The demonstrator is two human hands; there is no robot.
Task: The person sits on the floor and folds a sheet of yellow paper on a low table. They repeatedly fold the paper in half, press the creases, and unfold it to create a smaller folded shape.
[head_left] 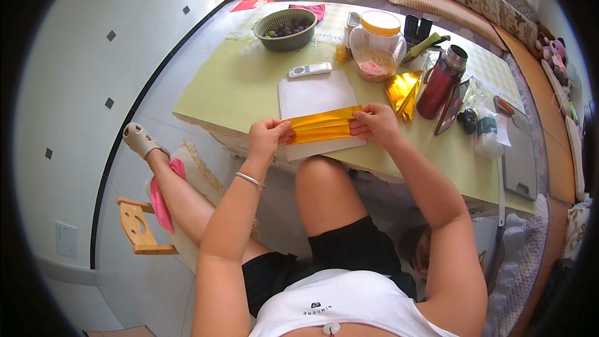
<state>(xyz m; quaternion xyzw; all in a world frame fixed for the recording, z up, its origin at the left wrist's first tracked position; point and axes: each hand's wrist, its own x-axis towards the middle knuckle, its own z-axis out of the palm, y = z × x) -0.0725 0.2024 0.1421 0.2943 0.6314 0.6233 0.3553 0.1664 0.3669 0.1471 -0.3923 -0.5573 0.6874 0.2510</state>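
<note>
A shiny gold foil strip (323,126) stretches between my two hands over the near table edge. My left hand (268,137) pinches its left end, thumb on top. At the right end, my right hand (378,122) grips the foil between thumb and fingers. Beneath the strip lie white paper sheets (315,93), whose near end reaches past the table edge. More folded gold foil (404,92) stands to the right, beside a dark red thermos (442,81). A white remote control (310,70) rests at the far edge of the sheets.
On the pale green table (218,97) stand a colander (285,39) of dark round fruit and a yellow-lidded jar (377,47). A tablet or phone (452,108), a tissue pack (488,137) and a grey board (519,156) lie right. A wooden stool (138,228) is at left.
</note>
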